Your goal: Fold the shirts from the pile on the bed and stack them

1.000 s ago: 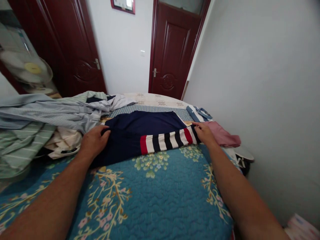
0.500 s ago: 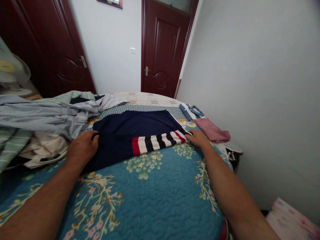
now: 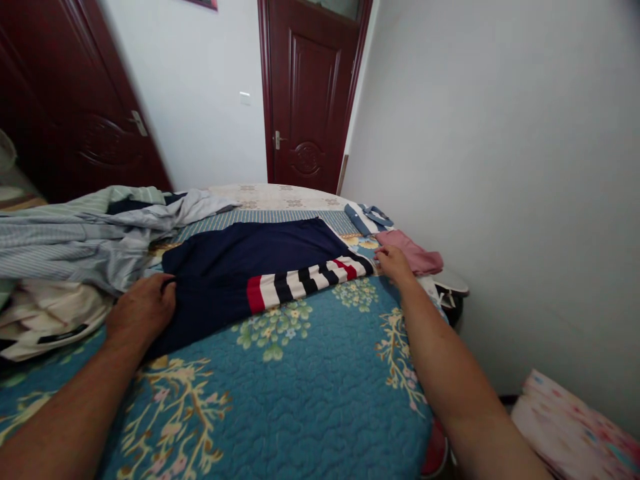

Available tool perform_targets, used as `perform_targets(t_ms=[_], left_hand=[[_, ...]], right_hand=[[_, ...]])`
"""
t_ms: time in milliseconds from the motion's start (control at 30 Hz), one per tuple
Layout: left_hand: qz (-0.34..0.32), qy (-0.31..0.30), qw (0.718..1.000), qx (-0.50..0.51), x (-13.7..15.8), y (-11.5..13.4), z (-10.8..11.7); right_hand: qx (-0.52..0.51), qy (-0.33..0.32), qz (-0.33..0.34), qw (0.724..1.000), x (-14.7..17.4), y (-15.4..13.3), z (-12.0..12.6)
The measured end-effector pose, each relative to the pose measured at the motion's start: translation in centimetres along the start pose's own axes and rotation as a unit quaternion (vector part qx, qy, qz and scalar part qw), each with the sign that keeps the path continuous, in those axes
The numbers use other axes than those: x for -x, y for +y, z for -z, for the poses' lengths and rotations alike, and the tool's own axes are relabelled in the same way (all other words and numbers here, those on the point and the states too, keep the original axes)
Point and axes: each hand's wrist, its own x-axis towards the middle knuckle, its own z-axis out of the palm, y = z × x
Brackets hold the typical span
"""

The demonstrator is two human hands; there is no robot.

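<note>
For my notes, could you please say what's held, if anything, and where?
Left hand grips the navy garment by its left edge; right hand appears empty.

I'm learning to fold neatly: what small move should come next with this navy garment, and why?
Probably smooth the striped band flat with the right hand: its stripes look kinked near the right end, that hand sits beside that end without gripping it, and the left hand pinches the left side of the navy garment.
</note>
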Motion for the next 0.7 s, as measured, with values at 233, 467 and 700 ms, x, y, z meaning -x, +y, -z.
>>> perform_targets(t_ms=[233,467,700], left_hand=[[0.014,-0.017,1.000,-0.010,-0.2,-0.1,-0.2],[0.011,-0.019,1.000,0.000,-0.1,-0.1,-0.2],[0.013,-0.023,1.000,0.001,-0.2,-0.1,-0.2]], right_hand=[[0.039,-0.254,-0.023,0.966,1.6,-0.5,3.1],[0.048,-0.232,0.018,0.971,1.8,-1.3,2.6],[-0.049,-0.166,-0.014,0.985,1.4,-0.9,0.8]])
